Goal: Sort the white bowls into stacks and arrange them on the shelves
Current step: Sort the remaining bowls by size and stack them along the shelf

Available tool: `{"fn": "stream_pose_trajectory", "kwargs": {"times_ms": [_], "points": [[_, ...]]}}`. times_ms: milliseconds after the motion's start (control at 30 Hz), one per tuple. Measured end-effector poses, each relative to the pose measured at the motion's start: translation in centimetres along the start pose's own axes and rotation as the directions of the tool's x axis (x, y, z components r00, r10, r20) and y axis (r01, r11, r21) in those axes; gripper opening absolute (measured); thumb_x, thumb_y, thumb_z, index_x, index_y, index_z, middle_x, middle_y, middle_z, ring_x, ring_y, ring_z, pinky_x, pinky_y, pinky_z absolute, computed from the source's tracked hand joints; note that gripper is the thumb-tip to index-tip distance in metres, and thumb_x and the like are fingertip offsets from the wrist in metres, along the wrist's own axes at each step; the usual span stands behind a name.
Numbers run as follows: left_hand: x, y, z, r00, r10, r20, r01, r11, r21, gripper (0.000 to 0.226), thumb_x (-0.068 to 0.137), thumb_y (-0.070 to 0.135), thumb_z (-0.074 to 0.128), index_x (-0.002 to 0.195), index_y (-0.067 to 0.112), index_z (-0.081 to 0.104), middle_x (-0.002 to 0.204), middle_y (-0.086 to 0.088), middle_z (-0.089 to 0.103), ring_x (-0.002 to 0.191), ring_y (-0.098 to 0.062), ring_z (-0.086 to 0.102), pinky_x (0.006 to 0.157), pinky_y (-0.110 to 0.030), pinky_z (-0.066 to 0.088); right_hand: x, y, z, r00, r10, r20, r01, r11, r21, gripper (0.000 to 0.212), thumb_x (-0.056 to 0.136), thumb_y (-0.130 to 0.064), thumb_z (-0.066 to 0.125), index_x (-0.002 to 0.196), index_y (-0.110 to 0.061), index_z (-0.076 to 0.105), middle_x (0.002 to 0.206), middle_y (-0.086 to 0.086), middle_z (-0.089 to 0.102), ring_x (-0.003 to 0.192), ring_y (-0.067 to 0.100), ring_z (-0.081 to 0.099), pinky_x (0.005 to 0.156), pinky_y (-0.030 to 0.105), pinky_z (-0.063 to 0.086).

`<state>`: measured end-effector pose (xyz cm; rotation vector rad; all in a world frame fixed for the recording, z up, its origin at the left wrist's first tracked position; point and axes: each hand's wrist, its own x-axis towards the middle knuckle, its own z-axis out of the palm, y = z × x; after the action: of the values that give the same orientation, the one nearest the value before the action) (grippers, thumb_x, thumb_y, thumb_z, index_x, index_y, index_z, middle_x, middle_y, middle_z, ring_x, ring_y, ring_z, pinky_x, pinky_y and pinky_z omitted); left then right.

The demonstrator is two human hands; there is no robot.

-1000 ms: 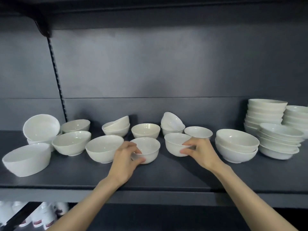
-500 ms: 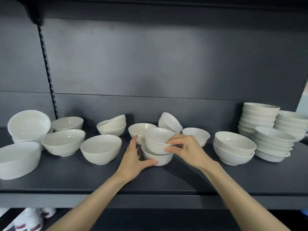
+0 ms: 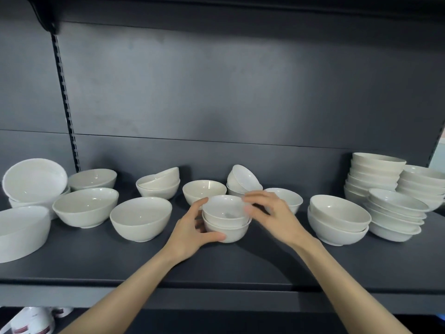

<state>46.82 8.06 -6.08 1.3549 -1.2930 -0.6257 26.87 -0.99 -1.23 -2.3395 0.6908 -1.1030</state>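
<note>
1. Left hand (image 3: 192,227): bare, with slender fingers; skin surface sharp enough to show knuckle creases.
2. Right hand (image 3: 272,213): bare, same slender build; fingertips blurred, so finer detail is not legible.
3. Left forearm (image 3: 125,292): bare along its whole visible length, down to the lower frame edge.
4. Right forearm (image 3: 337,280): bare likewise, slim and even in outline.
5. Only hands and forearms are in view.

two-bowl stack (image 3: 226,224) centre-front on shelf (image 3: 240,268) | loose bowls (image 3: 140,221) left | tall stacks (image 3: 375,174) far right
</note>
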Motion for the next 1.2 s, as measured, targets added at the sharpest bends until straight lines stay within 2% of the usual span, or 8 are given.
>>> {"fn": "stream_pose_trajectory", "kwargs": {"times_ms": [133, 267, 467, 600, 733, 833, 1033, 1200], "points": [[0.4, 0.0, 0.4, 0.999, -0.025, -0.026, 0.024, 0.999, -0.021, 0.100, 0.063, 0.007, 0.088, 0.142, 0.034, 0.032, 0.120, 0.008, 0.054, 0.106, -0.004, 0.059, 0.080, -0.011, 0.049, 0.6, 2.4, -1.4, 0.968, 0.218, -0.121, -0.243, 0.931, -0.271, 0.040, 0.095, -0.022, 0.057, 0.133, -0.010, 0.052, 0.135, 0.004, 0.053, 0.132, 0.022, 0.039, 0.107, 0.037, 0.035], [0.4, 0.0, 0.6, 0.998, -0.030, -0.057, 0.029, 0.999, -0.028, 0.099, 0.063, 0.006, 0.088, 0.135, 0.039, 0.030, 0.114, 0.016, 0.053, 0.103, 0.002, 0.057, 0.075, -0.007, 0.049, 0.7, 3.0, -1.6, 0.916, 0.394, -0.078, -0.387, 0.814, -0.434, 0.049, 0.098, -0.021, 0.051, 0.143, -0.009, 0.037, 0.143, 0.010, 0.044, 0.137, 0.027, 0.030, 0.099, 0.044, 0.041], [0.4, -0.2, 0.6, 0.997, -0.044, -0.062, 0.042, 0.998, -0.036, 0.094, 0.060, 0.008, 0.090, 0.128, 0.040, 0.034, 0.115, 0.023, 0.052, 0.107, 0.002, 0.057, 0.087, -0.020, 0.049, 1.5, 4.1, -1.2, 0.917, 0.386, -0.097, -0.340, 0.635, -0.693, 0.031, 0.092, -0.008, 0.049, 0.121, -0.005, 0.057, 0.122, 0.014, 0.060, 0.113, 0.035, 0.050, 0.087, 0.039, 0.046], [0.5, -0.3, 0.5, 0.997, -0.055, -0.060, 0.051, 0.997, -0.057, 0.089, 0.056, 0.011, 0.092, 0.119, 0.044, 0.040, 0.116, 0.020, 0.055, 0.105, 0.002, 0.058, 0.088, -0.022, 0.050, 1.4, 4.6, -1.3, 0.935, 0.330, -0.132, -0.343, 0.740, -0.578, 0.024, 0.083, 0.009, 0.046, 0.079, -0.007, 0.063, 0.095, 0.013, 0.058, 0.098, 0.035, 0.047, 0.071, 0.035, 0.042], [0.5, -0.5, 0.4, 0.997, -0.058, -0.051, 0.055, 0.997, -0.058, 0.103, 0.039, 0.035, 0.090, 0.130, 0.033, 0.045, 0.124, 0.010, 0.059, 0.110, -0.006, 0.060, 0.092, -0.029, 0.053, 0.8, 4.4, -1.9, 0.946, 0.143, -0.292, -0.249, 0.895, -0.371, 0.032, 0.083, 0.014, 0.056, 0.107, -0.001, 0.070, 0.107, 0.012, 0.067, 0.106, 0.030, 0.057, 0.085, 0.022, 0.039], [0.4, -0.5, 0.4, 0.998, -0.047, -0.049, 0.045, 0.998, -0.032, 0.092, 0.040, 0.038, 0.089, 0.123, 0.039, 0.049, 0.122, 0.012, 0.061, 0.109, -0.005, 0.062, 0.093, -0.029, 0.053, 0.9, 2.5, -2.4, 0.927, 0.008, -0.375, -0.076, 0.983, -0.167, 0.024, 0.082, 0.007, 0.067, 0.104, -0.002, 0.073, 0.101, 0.006, 0.070, 0.097, 0.021, 0.057, 0.081, 0.004, 0.036], [0.3, -0.3, 0.4, 0.998, -0.051, -0.046, 0.050, 0.999, -0.014, 0.078, 0.043, 0.039, 0.088, 0.113, 0.042, 0.053, 0.115, 0.015, 0.066, 0.107, -0.002, 0.062, 0.091, -0.025, 0.053, 1.2, -0.2, -1.5, 0.985, -0.086, -0.149, 0.108, 0.983, 0.150, 0.019, 0.080, 0.000, 0.072, 0.092, -0.015, 0.076, 0.086, -0.019, 0.070, 0.093, 0.010, 0.061, 0.087, 0.022, 0.048], [0.3, -0.5, 0.3, 0.998, -0.043, -0.050, 0.042, 0.999, -0.021, 0.078, 0.046, 0.037, 0.088, 0.115, 0.039, 0.055, 0.115, 0.015, 0.067, 0.108, -0.004, 0.062, 0.093, -0.028, 0.053, 1.4, -0.6, -0.8, 0.997, -0.074, 0.035, 0.067, 0.984, 0.168, 0.018, 0.083, -0.001, 0.069, 0.095, -0.013, 0.077, 0.088, -0.022, 0.069, 0.093, 0.001, 0.060, 0.086, 0.019, 0.046]]}}
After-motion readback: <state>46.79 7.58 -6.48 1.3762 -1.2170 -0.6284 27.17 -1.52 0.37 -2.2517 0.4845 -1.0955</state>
